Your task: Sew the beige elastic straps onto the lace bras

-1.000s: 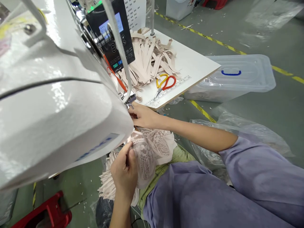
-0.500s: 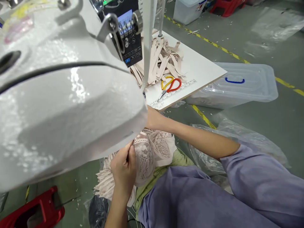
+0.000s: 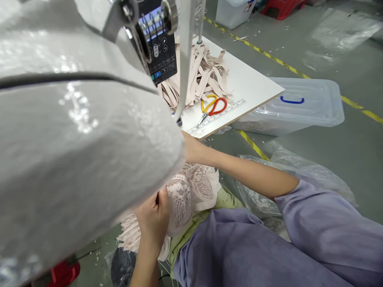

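A pale pink lace bra (image 3: pixel 181 199) hangs over my lap below the head of a white sewing machine (image 3: pixel 98 159). My left hand (image 3: pixel 153 217) is closed on the bra's edge at the left cup, thumb on top; its fingertips are partly covered by the machine head. From the right, my right hand (image 3: pixel 193 149) reaches in behind the machine head near the upper edge of the bra. Its fingers are hidden, so their grip cannot be made out. The needle area is out of sight too.
On the white table (image 3: pixel 254 79) lie beige fabric strips (image 3: pixel 206 75) and small scissors (image 3: pixel 214 107) with red and yellow handles, beside a printed ruler. A lidded clear bin (image 3: pixel 311 107) and plastic bags (image 3: pixel 317 171) are on the floor. A red stool (image 3: pixel 64 273) stands lower left.
The machine head fills more of the view, covering more of my left hand and the red stool, as the camera shifts. My left hand keeps its hold on the bra.
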{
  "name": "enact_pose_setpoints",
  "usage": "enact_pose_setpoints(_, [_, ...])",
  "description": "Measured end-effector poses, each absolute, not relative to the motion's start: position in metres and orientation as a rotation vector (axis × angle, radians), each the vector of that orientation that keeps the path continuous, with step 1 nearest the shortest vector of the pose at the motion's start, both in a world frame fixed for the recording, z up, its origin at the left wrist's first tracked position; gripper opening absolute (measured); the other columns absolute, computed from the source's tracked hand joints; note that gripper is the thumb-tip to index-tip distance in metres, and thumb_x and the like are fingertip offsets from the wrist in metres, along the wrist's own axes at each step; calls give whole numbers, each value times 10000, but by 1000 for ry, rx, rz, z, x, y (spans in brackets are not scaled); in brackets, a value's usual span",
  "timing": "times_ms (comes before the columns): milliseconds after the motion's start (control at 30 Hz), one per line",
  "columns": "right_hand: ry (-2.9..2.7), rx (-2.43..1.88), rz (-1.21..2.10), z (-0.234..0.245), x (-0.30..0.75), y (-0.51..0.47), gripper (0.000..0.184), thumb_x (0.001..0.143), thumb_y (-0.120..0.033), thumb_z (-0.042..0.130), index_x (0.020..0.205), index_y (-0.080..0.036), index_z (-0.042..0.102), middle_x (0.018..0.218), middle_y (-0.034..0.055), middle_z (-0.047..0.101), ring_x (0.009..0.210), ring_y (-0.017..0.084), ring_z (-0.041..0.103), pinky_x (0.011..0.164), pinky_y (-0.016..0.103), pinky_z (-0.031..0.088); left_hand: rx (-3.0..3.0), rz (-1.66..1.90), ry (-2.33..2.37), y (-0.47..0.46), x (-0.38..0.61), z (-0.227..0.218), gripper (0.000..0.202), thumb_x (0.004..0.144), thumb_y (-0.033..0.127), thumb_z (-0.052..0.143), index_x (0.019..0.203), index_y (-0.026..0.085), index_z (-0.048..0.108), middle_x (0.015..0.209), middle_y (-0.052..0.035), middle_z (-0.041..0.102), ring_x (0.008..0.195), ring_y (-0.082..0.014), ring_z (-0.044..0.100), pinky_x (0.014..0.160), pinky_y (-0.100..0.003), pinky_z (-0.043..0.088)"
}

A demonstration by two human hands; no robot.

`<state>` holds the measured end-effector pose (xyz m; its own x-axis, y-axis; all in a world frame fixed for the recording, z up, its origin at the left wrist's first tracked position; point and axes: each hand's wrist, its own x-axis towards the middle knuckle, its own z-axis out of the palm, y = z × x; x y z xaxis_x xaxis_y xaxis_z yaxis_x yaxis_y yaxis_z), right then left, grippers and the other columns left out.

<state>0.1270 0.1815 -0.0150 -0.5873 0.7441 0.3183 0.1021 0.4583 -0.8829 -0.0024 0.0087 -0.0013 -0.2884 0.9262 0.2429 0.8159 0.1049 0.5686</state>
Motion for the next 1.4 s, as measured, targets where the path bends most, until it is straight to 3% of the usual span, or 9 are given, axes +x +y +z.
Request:
enact_pose_setpoints(300, [-2016,-681,1074,-21,122,182,86,758,-129,601,828,-179,601,987,55,625,951,210,568,839,336,458,1795,935,2265,1,-14,-6,271,920,300,555,1106,250,745,996,-44,780,938,-233,735,667,-275,582])
enact_pose_setpoints(833, [-1977,-652,1074,-26,121,180,88,790,-109,606,856,-167,600,989,31,549,848,144,506,759,290,404,1788,1034,2290,-1,-11,-5,214,914,242,593,1056,232,753,1039,-40,779,911,-183,739,733,-239,566])
enact_pose_setpoints(1067, [-1996,-673,1081,-24,124,179,95,791,-112,599,869,-166,593,988,29,529,803,131,469,732,275,384,1805,996,2210,3,-8,2,239,929,262,570,1081,211,747,987,-53,786,774,-169,741,624,-233,564])
enact_pose_setpoints(1300, [-1994,-646,1086,-26,124,180,77,769,-122,610,835,-162,608,990,42,544,764,136,452,691,261,393,1778,1011,2242,3,-9,-1,230,921,282,567,1046,218,749,942,-47,783,749,-169,725,667,-248,556])
enact_pose_setpoints(1400, [-1994,-657,1093,-24,126,178,108,763,-113,600,857,-161,623,1020,52,565,813,150,487,721,268,419,1704,1005,2308,2,-9,-4,234,909,315,588,1060,214,734,831,-27,765,680,-157,697,625,-240,518])
